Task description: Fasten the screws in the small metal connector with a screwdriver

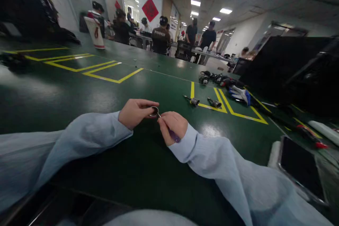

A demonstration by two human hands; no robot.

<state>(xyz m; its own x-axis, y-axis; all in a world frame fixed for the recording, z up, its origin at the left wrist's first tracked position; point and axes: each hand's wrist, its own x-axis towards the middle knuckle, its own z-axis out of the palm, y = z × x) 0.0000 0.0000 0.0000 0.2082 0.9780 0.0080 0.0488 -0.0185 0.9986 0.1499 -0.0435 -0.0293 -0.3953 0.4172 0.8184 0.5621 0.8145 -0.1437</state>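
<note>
While left [138,112] holds ring [158,110], right [173,126] grips tool [174,136]

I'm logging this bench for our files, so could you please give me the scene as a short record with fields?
Left hand: holds a round metal piece
Right hand: holds a purple-handled tool, shaft toward the metal piece; contact unclear
Table: dark green, marked with yellow tape
Loose parts: two metal parts lying by the tape
Right side: phone, screen dark
Far left: white cup
Background: people, some seated, some standing
</note>
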